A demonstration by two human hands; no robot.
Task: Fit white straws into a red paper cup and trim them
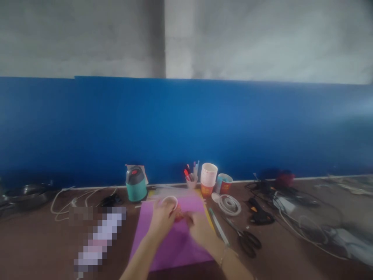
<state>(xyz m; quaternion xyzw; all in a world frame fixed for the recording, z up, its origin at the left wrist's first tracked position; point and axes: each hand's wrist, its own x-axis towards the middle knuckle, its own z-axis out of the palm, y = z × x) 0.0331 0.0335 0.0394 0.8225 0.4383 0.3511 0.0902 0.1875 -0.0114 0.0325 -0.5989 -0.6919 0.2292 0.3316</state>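
Observation:
My left hand (161, 217) is wrapped round a red and white paper cup (178, 214) from its left side. The cup's white rim faces up and partly toward me. On the cup's right, my right hand (200, 228) is closed, with thumb and forefinger pinched close to the cup's red wall. Blur hides what those fingers hold, if anything. Beneath both hands lies a purple sheet (171, 256), with a yellow sheet (210, 221) showing along its right edge.
Behind are a teal container (136, 190), a pen cup (191, 182), stacked paper cups (208, 179) and another cup (225, 184). A tape roll (230, 205), a cutter knife (219, 227), black scissors (247, 241) and a glue gun (259, 213) lie right. Cables (305, 243) spread beyond.

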